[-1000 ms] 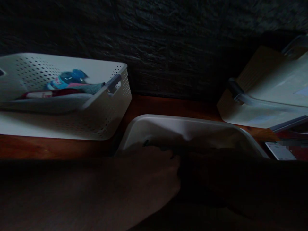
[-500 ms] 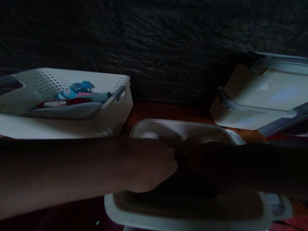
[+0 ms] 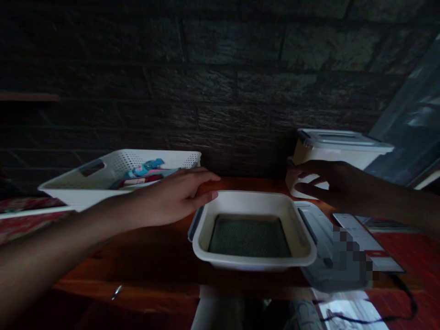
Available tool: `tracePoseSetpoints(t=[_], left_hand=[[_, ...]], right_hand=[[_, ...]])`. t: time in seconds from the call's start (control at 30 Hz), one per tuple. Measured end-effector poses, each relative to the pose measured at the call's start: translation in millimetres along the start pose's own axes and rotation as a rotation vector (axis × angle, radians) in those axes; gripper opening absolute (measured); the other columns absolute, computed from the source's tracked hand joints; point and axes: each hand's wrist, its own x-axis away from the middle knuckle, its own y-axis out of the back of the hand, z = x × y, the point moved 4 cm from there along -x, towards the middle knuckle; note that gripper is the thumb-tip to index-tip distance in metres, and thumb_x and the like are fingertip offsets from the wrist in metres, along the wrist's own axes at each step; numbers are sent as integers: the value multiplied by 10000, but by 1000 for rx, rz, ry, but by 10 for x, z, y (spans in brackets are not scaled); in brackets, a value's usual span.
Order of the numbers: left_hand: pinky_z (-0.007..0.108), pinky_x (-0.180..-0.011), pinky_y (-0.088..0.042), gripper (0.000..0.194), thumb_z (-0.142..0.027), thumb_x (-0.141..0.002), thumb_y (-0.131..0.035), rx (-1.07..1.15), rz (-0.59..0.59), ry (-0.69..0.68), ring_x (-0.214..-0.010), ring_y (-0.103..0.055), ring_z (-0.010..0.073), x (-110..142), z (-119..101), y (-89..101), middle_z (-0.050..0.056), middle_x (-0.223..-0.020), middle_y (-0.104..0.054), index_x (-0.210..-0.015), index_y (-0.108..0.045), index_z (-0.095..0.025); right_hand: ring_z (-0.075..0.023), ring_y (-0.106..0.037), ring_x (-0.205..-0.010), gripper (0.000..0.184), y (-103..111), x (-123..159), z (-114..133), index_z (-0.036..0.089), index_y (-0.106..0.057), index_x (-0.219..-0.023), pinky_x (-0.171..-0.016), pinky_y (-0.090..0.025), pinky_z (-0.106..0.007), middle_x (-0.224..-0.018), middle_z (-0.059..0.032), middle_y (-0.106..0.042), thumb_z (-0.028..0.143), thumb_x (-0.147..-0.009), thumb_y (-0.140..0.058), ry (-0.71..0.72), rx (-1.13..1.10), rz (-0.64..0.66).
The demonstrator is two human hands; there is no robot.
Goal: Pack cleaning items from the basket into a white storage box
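Note:
A cream plastic storage box [image 3: 254, 261] stands lidless on the wooden table, with a dark grey-green textured piece, perhaps folded cloth, [image 3: 249, 236] lying flat on its floor. My left hand [image 3: 187, 192] is over the box's left rear corner. Its fingers are stretched out and it holds nothing; whether the thumb touches the rim I cannot tell. Right of the box, my right hand [image 3: 323, 181] hovers with fingers apart and nothing in them, in front of a stacked lidded storage box [image 3: 364, 160]. A grey translucent lid [image 3: 318, 252] lies beside the cream box.
At left is a white perforated basket [image 3: 72, 183] holding a blue bottle [image 3: 146, 168] and other items. A flat screen device [image 3: 371, 243] with a black cable [image 3: 409, 293] lies at right. A brick wall [image 3: 220, 101] rises behind the table [image 3: 147, 256].
Both hands were together down inside the box; now they are apart, left over its corner, right beyond its right side. The dark piece on the box floor has come into view. My view has shifted.

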Motion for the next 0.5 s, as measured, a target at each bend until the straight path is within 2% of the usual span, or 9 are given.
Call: tracePoseSetpoints(t=[0.07, 0.17, 0.3, 0.43, 0.5], left_hand=[[401, -1171, -358, 601, -573, -986, -396, 31, -50, 67, -1345, -519, 281, 95, 107, -196, 75, -1469, -561, -1443, -522, -203], [442, -1237, -253, 662, -594, -989, -358, 59, -46, 106, -1449, -401, 300, 122, 166, -486, 85, -1563, -457, -1502, -456, -187], [458, -1250, -222, 697, -625, -987, -291, 123, -41, 189, -1477, -365, 297, 36, 153, -691, 74, -1587, -420, -1523, -428, -201], [445, -1258, -198, 764, -661, -976, -239, 216, 3, 287, -1498, -326, 287, -34, 149, -838, 84, -1599, -394, -1534, -408, -167], [462, -1264, -165, 788, -679, -966, -251, 265, 11, 329, -1512, -291, 292, -42, 168, -905, 86, -1613, -365, -1543, -390, -159]], right_hand=[[-285, -723, -1018, 561, -72, 144, -120, 246, -574, -1428, -865, -584, -418, -1290, -77, -692, 556, -966, -503, -88, -71, -30], [-303, -632, -1228, 612, -257, 241, -257, 215, -537, -1461, -1037, -507, -455, -1378, -83, -637, 593, -996, -415, -144, -158, -32], [-300, -618, -1246, 645, -492, 152, -337, 246, -531, -1461, -1055, -496, -465, -1401, -72, -620, 657, -986, -389, -218, -319, -8], [-290, -618, -1244, 681, -722, 55, -274, 194, -605, -1379, -1102, -458, -461, -1346, -101, -657, 669, -1004, -293, -248, -421, 18], [-293, -615, -1249, 679, -845, 64, -231, 173, -635, -1332, -1111, -451, -463, -1319, -121, -670, 649, -1014, -270, -259, -396, 24]])
